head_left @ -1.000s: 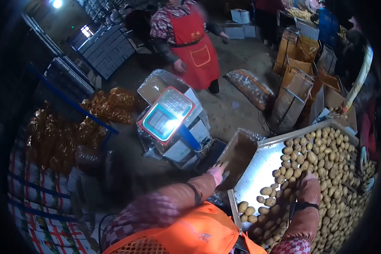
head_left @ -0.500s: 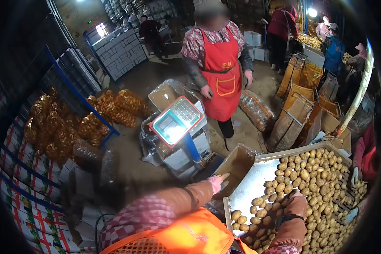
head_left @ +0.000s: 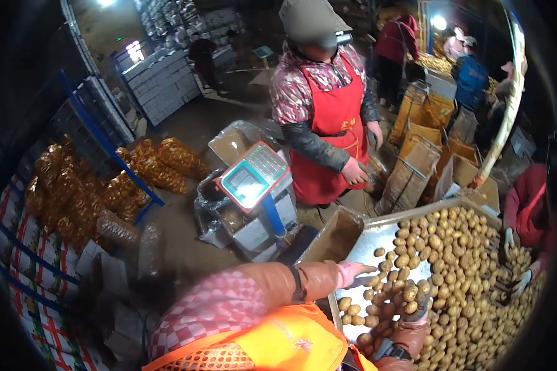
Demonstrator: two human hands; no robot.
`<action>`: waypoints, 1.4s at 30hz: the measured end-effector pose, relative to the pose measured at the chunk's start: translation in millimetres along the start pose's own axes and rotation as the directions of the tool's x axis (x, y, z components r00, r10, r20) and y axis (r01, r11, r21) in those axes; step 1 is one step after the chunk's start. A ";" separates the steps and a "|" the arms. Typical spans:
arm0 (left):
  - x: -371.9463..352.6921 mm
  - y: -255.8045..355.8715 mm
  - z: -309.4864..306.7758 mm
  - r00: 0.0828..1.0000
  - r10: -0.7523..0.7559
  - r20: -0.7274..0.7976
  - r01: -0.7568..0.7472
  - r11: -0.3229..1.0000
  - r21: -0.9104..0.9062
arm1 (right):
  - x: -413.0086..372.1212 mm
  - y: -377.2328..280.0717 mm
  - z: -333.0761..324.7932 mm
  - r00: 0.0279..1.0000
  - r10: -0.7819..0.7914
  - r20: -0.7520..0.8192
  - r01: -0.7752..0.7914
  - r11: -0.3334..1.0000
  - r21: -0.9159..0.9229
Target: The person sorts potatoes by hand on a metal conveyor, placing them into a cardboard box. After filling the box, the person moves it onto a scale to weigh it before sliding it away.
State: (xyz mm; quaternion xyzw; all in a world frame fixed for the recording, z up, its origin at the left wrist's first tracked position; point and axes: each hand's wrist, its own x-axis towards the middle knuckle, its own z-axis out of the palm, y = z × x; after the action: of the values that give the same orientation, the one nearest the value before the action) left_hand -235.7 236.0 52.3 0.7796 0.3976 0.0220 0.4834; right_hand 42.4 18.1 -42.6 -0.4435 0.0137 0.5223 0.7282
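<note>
Closest to me, a person in an orange vest (head_left: 284, 340) leans over a shallow metal table (head_left: 372, 240) with a raised rim, its right part thickly covered in round, yellow-brown potatoes (head_left: 461, 272). The person's right hand (head_left: 419, 308) is turned up, its fingers curled around a few held potatoes (head_left: 410, 293) just above the others. The left hand (head_left: 356, 272) reaches over the near left part of the table, fingers stretched out and loosely spread, grasping nothing, beside some scattered potatoes. An open cardboard carton (head_left: 335, 238) sits against the table's left end. At the right edge, a co-worker in red (head_left: 529, 213) has both gloved hands down at the potatoes. Left of the carton, a digital scale (head_left: 252, 178) with a lit display stands tilted on a blue post, among plastic-wrapped boxes (head_left: 254, 232). Just behind the table stands a person in a red apron (head_left: 337, 133), both arms lowered. Further left are full orange mesh bags (head_left: 71, 195) and stacked printed cartons (head_left: 40, 278). Beyond the table, tall tan sacks (head_left: 411, 176) stand in a group. At the back, more workers (head_left: 399, 46) are near a bright lamp (head_left: 439, 23), and pale boxes (head_left: 161, 86) form a wall.
</note>
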 end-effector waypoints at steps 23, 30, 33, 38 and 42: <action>44.2 -7.4 88.6 0.840 0.391 0.375 -0.425 0.905 0.009 | -403.4 70.8 -98.3 0.656 -0.543 -0.524 0.753 0.515 0.410; 46.3 3.7 79.6 0.785 0.437 0.439 -0.536 0.835 0.128 | -395.6 102.2 -106.8 0.376 -0.611 -0.697 0.363 0.789 -0.495; 58.1 -17.3 84.8 0.772 0.478 0.419 -0.558 0.826 0.086 | -298.1 44.3 29.0 0.646 -0.089 -0.758 0.252 0.962 0.102; 57.5 -25.5 81.8 0.858 0.311 0.410 -0.326 0.945 -0.035 | -187.7 79.7 73.1 0.975 0.006 -0.222 -0.221 -0.091 -0.971; 70.2 -49.4 74.5 0.841 0.372 0.392 -0.356 0.927 -0.115 | -155.3 94.7 78.2 0.981 0.008 -0.195 -0.192 -0.137 -0.972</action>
State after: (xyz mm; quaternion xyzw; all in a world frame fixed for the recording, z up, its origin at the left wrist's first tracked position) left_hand -186.1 236.9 -50.0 0.8189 0.1326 -0.0420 0.5569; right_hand -135.9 -40.7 20.1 -0.8672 -0.3046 0.3804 0.1026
